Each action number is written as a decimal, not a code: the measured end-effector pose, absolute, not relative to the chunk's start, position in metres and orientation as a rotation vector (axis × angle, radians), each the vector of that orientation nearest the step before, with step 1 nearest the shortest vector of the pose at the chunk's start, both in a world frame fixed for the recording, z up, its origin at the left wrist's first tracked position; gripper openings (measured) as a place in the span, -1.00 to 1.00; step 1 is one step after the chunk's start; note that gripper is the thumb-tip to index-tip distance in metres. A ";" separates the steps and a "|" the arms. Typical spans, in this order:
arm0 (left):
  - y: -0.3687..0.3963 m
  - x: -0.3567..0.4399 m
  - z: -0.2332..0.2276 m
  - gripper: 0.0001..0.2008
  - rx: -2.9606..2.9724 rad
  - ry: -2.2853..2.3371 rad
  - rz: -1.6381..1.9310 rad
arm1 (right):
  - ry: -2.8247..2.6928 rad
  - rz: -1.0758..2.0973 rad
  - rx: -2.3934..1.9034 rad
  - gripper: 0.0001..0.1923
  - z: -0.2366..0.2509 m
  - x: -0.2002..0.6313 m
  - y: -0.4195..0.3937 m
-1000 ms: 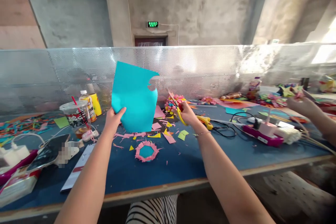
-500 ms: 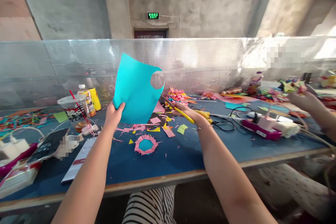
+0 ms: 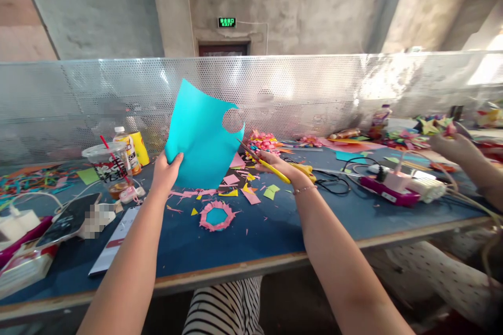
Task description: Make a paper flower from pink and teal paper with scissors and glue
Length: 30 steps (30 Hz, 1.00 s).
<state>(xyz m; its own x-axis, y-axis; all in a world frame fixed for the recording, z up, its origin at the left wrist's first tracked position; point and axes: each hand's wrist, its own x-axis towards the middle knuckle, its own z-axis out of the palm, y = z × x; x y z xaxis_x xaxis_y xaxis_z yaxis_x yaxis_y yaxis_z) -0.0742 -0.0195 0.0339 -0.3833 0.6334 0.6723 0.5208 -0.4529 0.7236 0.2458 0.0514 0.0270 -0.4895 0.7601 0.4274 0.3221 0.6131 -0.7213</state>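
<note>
Raised above the table, a turquoise sheet of paper (image 3: 202,138) has a round notch cut into its right edge. My left hand (image 3: 166,170) pinches its lower left edge, thumb in front. Yellow-handled scissors (image 3: 271,166) are in my right hand (image 3: 277,163), whose fingers are wrapped round them. Their blades point up and left, with the tips at the paper's right edge below the notch. On the table below lies a ring of pink paper (image 3: 202,220) around a turquoise centre (image 3: 217,216).
Paper scraps (image 3: 251,196) litter the table (image 3: 267,241). To the left stand a plastic cup (image 3: 108,165) with a red straw and a bottle (image 3: 124,149); phones (image 3: 73,217) lie nearer. A purple power strip (image 3: 387,191) and another person's hand (image 3: 451,146) are at right.
The view has shifted slightly, so most things sit a little further left. Both hands keep hold of the paper and the scissors, and the scissor tips stay by the sheet's right edge.
</note>
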 end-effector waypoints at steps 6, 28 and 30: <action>-0.024 -0.078 0.038 -0.60 1.742 1.603 1.940 | -2.146 0.758 -0.817 -0.68 0.030 0.249 0.050; -0.035 -0.078 0.048 -0.69 1.862 1.739 1.943 | -2.143 0.592 -0.870 -0.68 0.035 0.248 0.045; -0.035 -0.078 0.048 -0.69 1.866 1.738 1.935 | -2.156 0.664 -0.856 -0.69 0.037 0.248 0.041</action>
